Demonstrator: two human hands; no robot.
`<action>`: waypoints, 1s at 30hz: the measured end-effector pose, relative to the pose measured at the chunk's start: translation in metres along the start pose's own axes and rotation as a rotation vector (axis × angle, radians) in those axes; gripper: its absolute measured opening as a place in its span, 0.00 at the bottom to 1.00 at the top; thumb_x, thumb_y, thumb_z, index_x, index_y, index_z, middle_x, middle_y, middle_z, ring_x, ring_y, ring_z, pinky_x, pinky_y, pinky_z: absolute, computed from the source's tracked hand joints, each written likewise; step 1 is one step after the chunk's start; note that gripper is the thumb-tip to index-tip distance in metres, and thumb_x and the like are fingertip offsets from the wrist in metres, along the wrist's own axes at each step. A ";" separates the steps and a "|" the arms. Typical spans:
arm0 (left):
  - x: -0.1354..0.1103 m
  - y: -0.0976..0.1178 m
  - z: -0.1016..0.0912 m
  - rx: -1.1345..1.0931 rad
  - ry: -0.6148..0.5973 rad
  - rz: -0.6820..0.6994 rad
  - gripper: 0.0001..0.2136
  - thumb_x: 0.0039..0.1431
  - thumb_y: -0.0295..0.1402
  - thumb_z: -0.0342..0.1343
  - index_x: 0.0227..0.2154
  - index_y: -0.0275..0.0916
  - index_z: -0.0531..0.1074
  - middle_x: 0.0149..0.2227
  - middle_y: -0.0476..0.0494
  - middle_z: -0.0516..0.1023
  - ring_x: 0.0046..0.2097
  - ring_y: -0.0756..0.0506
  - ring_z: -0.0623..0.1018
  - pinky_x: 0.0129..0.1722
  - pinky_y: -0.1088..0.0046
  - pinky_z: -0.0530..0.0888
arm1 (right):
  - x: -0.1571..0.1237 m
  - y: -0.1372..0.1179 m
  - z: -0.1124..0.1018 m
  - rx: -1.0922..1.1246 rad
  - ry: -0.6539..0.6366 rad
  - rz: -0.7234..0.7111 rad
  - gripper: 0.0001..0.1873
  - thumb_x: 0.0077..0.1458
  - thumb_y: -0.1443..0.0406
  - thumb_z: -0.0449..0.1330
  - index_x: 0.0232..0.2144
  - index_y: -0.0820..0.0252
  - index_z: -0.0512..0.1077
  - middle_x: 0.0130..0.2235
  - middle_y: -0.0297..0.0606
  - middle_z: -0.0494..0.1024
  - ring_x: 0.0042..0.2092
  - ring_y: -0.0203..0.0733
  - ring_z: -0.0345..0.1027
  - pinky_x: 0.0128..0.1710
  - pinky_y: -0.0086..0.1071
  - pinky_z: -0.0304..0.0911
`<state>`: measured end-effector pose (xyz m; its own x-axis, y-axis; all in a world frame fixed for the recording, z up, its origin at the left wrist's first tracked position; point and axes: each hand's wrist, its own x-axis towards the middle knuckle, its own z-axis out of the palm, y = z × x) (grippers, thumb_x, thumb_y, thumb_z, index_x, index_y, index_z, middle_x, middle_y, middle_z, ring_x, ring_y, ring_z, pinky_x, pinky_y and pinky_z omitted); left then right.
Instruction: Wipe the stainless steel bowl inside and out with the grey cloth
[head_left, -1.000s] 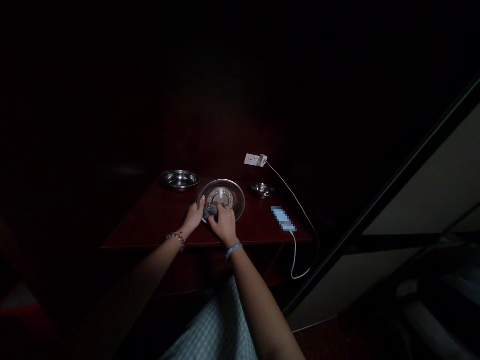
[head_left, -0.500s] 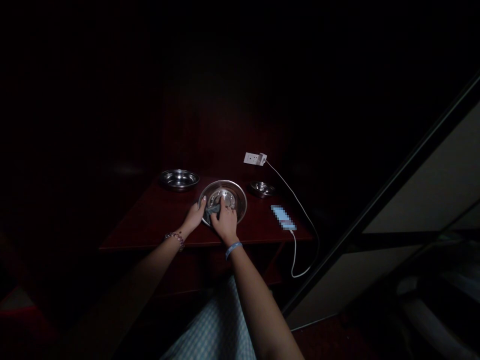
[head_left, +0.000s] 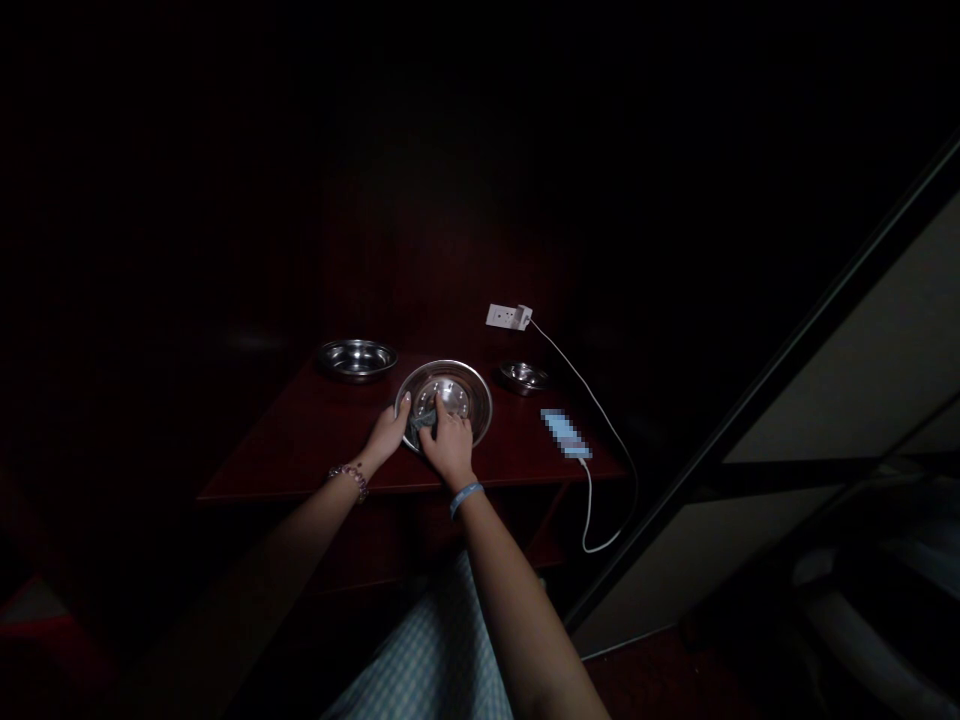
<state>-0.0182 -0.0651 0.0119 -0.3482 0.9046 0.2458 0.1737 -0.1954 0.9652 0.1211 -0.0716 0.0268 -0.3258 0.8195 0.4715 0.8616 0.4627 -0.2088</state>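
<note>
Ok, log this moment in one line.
left hand: grips metal bowl at rim | right hand: holds grey cloth inside bowl | table: larger dish left, smaller dish right

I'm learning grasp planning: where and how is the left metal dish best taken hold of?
The left dish is probably best pinched by its left rim, coming from the left: it sits upright, its rim wider than its base, while the tilted dish and left hand lie to its front right.

PLACE: dim room, apparently a home | SIGNS: red wooden desk (head_left: 296, 440), socket plate (head_left: 501, 316), charging cable (head_left: 589, 490)
</note>
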 end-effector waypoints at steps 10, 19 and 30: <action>0.003 -0.002 -0.001 0.041 -0.001 -0.028 0.23 0.65 0.52 0.45 0.33 0.40 0.78 0.38 0.31 0.86 0.48 0.34 0.84 0.51 0.61 0.78 | 0.000 0.001 0.000 0.002 -0.011 -0.006 0.33 0.67 0.62 0.55 0.71 0.66 0.64 0.53 0.53 0.84 0.56 0.53 0.77 0.59 0.42 0.64; 0.001 -0.003 0.000 0.004 -0.006 0.021 0.24 0.66 0.51 0.44 0.35 0.39 0.79 0.41 0.30 0.86 0.48 0.34 0.84 0.53 0.61 0.78 | 0.000 0.001 0.002 -0.008 0.009 0.010 0.36 0.68 0.62 0.55 0.74 0.68 0.59 0.54 0.54 0.84 0.55 0.54 0.78 0.60 0.42 0.64; 0.003 -0.005 -0.001 0.017 0.004 0.000 0.26 0.64 0.57 0.47 0.34 0.38 0.79 0.40 0.30 0.87 0.48 0.33 0.84 0.52 0.60 0.78 | 0.000 -0.001 -0.002 0.019 -0.021 0.016 0.35 0.68 0.61 0.55 0.74 0.67 0.60 0.56 0.54 0.83 0.57 0.54 0.76 0.61 0.43 0.63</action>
<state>-0.0211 -0.0620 0.0080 -0.3523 0.9030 0.2459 0.1891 -0.1886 0.9637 0.1211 -0.0724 0.0284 -0.3204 0.8338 0.4496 0.8591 0.4557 -0.2329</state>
